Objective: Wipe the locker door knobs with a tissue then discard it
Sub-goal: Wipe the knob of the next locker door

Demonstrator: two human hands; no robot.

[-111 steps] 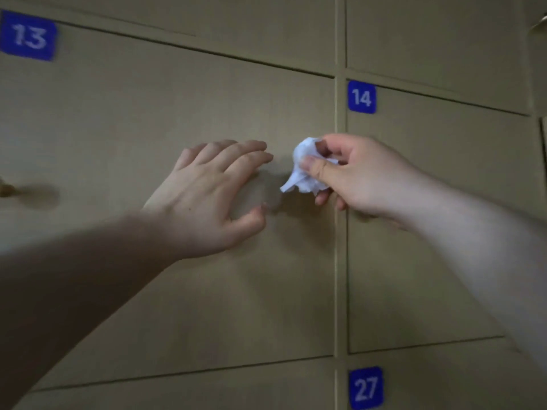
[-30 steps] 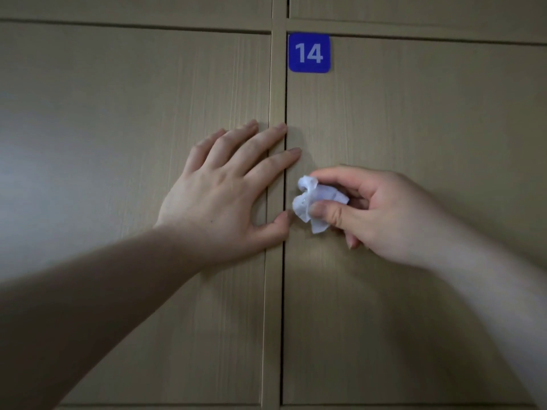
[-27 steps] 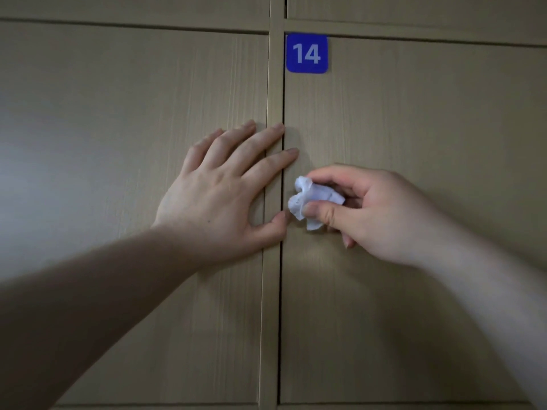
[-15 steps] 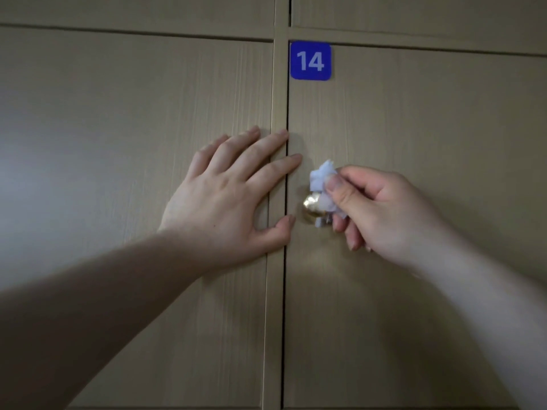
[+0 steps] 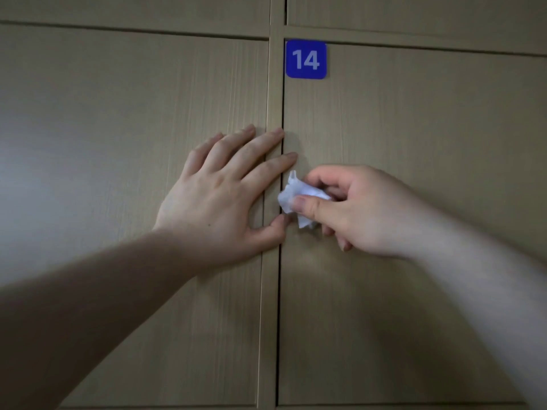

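Observation:
My right hand (image 5: 358, 208) pinches a crumpled white tissue (image 5: 291, 193) between thumb and fingers and presses it against the left edge of the locker door (image 5: 414, 173) marked 14. The tissue and my fingers cover the door's knob, so the knob is hidden. My left hand (image 5: 219, 193) lies flat with fingers spread on the neighbouring door (image 5: 118, 143), its fingertips reaching across the post between the two doors. Its thumb tip touches the lower edge of the tissue.
A blue number plate reading 14 (image 5: 306, 59) sits at the top left corner of the right door. A narrow vertical post (image 5: 270, 321) separates the two wood-grain doors. Further locker doors (image 5: 414, 10) run along the top edge.
Half a second ago the brass knob showed beside the tissue; now the tissue has swung left and down over it and hides it. My left hand has stayed flat in place.

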